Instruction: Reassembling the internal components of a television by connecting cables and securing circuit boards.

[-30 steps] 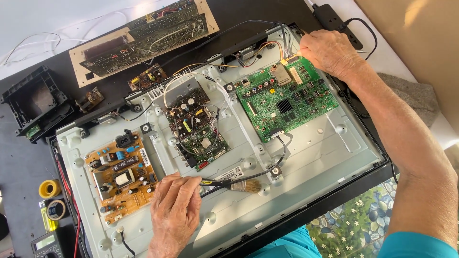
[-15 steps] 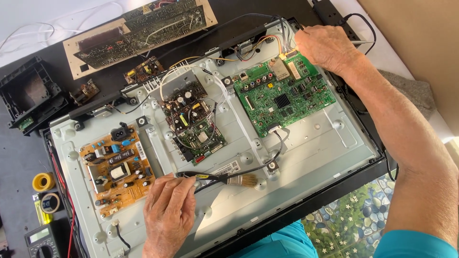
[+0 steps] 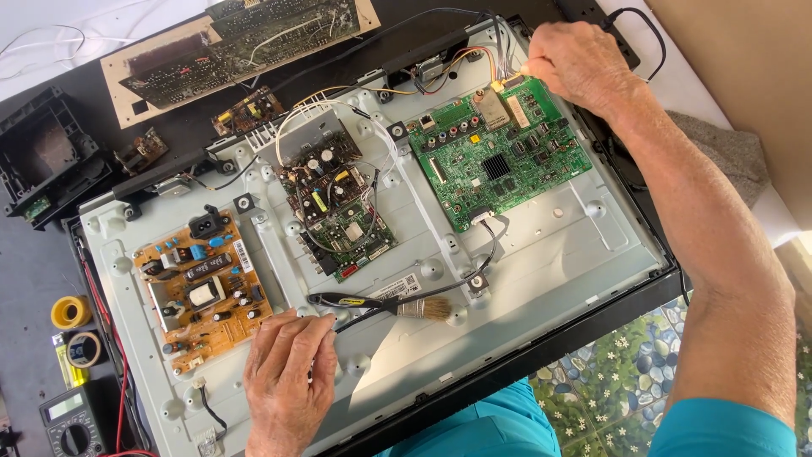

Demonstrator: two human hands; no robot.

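The left hand (image 3: 283,377) rests curled on the pale metal television back panel (image 3: 541,254), pinching a thin black cable; the black-handled paintbrush (image 3: 381,305) lies just beyond its fingertips, long axis running rightward. Far beyond, the right hand (image 3: 579,63) pinches connectors at the green circuit board (image 3: 499,161). Since earlier, only the view shifted.

We note a dark worktop (image 3: 182,127) carrying the opened television chassis (image 3: 541,279). Directly on the worktop too: a bare circuit board (image 3: 237,42) at top, black plastic frame (image 3: 42,165) left, yellow tape roll (image 3: 70,311), multimeter (image 3: 74,419).
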